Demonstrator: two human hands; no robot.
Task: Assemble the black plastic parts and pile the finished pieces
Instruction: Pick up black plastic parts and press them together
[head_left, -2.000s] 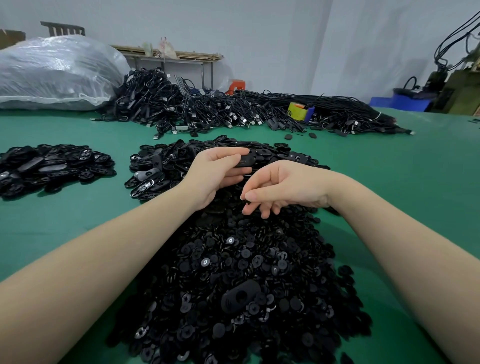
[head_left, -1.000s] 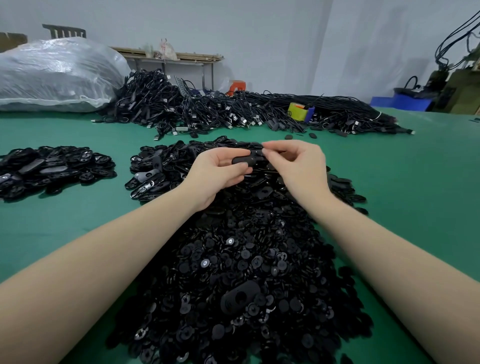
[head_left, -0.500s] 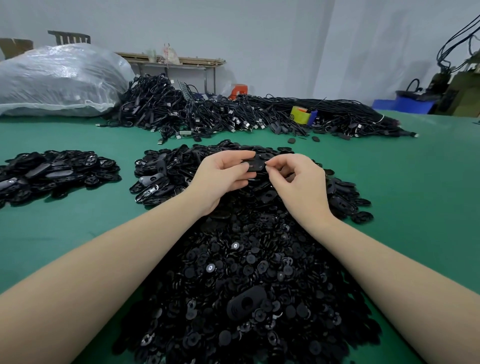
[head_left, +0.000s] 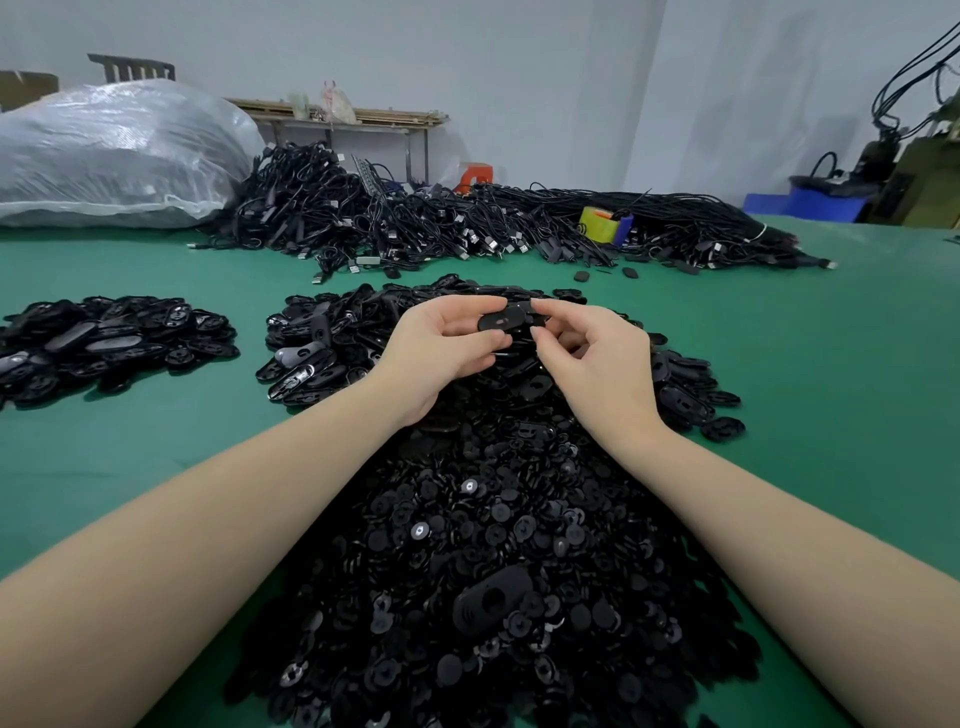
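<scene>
Item: oval black shell (head_left: 503, 323), pinched between left hand (head_left: 441, 348) and right hand (head_left: 592, 358) above the table's middle heap of round inserts (head_left: 483, 545). Fingers curled on it. Advice: seat squarely, press evenly. Container: clear plastic bag (head_left: 119, 150), far left corner, contents unclear.

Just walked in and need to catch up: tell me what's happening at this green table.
A person is putting small black plastic parts together by hand. The left hand holds a black oval piece above the heaps, and the right hand pinches its other end. A big heap of small round parts lies between the forearms, with oval shells piled behind it. A separate pile sits at the left of the green table.
</scene>
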